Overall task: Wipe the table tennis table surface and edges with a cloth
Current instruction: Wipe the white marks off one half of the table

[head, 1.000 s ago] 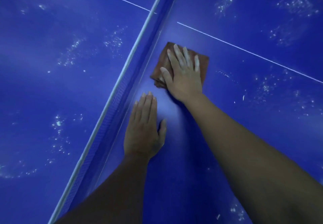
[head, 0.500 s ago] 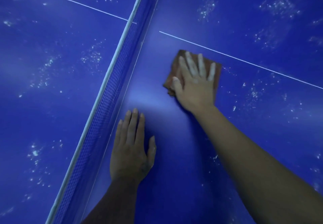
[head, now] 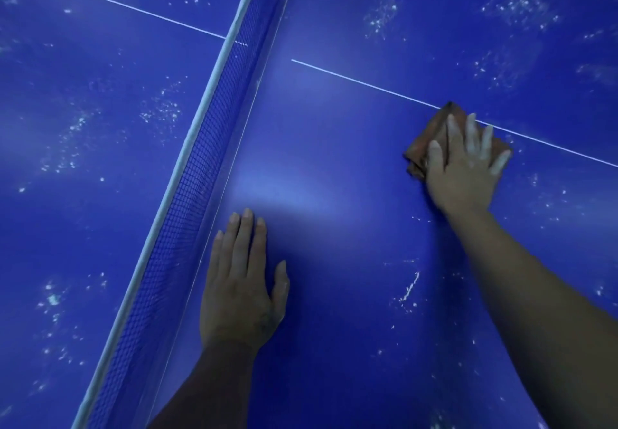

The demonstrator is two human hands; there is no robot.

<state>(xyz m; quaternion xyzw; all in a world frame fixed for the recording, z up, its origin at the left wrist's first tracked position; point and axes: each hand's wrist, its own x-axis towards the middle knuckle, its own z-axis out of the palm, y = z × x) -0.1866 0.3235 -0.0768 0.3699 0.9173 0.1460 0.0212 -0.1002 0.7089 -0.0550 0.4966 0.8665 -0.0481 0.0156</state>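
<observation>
currently your right hand (head: 465,167) lies flat on the cloth (head: 422,149), fingers straight and spread, pressing it onto the table (head: 334,134). the cloth is brown and folded, bunched at its left side. it shows beyond your thumb and fingertips, and the rest is hidden under the palm. it sits on the half of the table on your side of the net (head: 187,201), well apart from the net, with its far corner on the white centre line (head: 351,79), which runs under your fingers.

your left hand (head: 240,288) rests palm down on the bare surface just beside the foot of the net, fingers straight and close together, thumb out to the side. it holds nothing. the two hands are well apart.

the net crosses the table on a slant, its pale top tape (head: 200,120) toward the left. white specks (head: 381,10) are scattered over the half beyond the net, over the area past the centre line and to the right of your right hand. a short white streak (head: 409,286) lies between your forearms. the stretch between your left hand and the cloth shows a pale sheen of light and hardly any specks.
</observation>
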